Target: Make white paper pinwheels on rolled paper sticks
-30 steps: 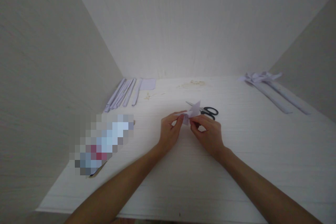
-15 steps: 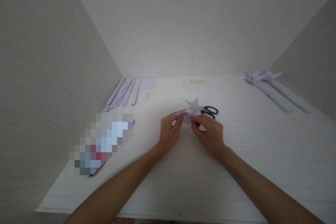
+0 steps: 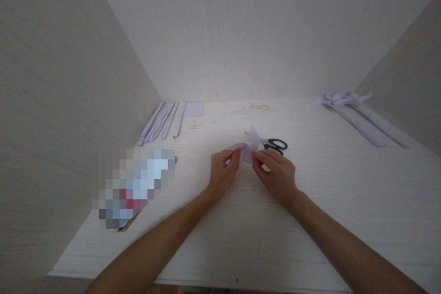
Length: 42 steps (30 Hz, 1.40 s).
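Between my two hands is a folded piece of pale lilac paper (image 3: 254,137), with one pointed flap standing up. My left hand (image 3: 223,170) pinches its left side between thumb and fingers. The fingertips of my right hand (image 3: 275,172) are closed on its right side, low down. Just behind the paper and my right hand lie scissors (image 3: 277,143) with black handles, blades toward the left; the paper covers part of the blades. Fine details of the folds are too blurred to make out.
Several rolled paper strips (image 3: 168,121) and a flat lilac paper square (image 3: 195,109) lie at back left. A blurred-out phone-like object (image 3: 144,188) is at left. Pinwheel-like folded paper on two paper sticks (image 3: 360,125) lies at back right. Small yellowish bits (image 3: 195,125) are scattered behind.
The paper has turned slightly between my fingers; its upright flap sits a little lower and further left, and more of its left part shows. Both hands keep their grip.
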Each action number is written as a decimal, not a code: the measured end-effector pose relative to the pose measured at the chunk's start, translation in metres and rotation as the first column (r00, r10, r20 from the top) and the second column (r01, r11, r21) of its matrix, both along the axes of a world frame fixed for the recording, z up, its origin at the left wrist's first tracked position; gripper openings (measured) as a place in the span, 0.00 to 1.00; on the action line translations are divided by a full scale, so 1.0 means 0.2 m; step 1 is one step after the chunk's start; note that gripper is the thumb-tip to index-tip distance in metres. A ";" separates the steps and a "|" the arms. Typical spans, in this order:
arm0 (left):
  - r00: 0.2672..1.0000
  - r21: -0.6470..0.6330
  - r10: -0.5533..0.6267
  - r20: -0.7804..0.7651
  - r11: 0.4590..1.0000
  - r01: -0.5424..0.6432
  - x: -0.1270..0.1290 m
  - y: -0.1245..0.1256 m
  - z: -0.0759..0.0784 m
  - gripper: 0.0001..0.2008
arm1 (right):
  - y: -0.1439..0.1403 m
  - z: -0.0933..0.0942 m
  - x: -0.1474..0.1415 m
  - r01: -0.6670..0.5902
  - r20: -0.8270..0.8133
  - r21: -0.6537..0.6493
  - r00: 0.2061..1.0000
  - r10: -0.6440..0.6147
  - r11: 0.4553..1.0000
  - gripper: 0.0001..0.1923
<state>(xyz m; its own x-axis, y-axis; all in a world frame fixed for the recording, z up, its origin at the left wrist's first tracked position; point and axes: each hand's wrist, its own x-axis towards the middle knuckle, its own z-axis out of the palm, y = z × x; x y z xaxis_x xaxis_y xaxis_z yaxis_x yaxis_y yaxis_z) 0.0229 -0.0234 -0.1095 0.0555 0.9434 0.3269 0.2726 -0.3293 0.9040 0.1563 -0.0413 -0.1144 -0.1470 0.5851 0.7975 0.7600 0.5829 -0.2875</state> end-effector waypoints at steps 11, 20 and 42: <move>1.000 -0.008 0.021 -0.017 1.000 -0.021 0.01 0.00 0.00 0.17 | 0.01 0.00 0.01 -0.053 -0.021 -0.118 0.999 0.050 0.992 0.06; 1.000 -0.002 0.013 -0.026 1.000 -0.013 0.01 0.01 0.00 0.17 | 0.01 -0.01 0.00 -0.073 -0.035 -0.157 0.997 0.068 0.985 0.06; 0.980 0.127 -0.198 -0.037 0.971 0.201 0.00 0.01 0.00 0.13 | 0.01 0.01 0.00 -0.024 -0.232 -0.308 0.971 -0.051 0.951 0.05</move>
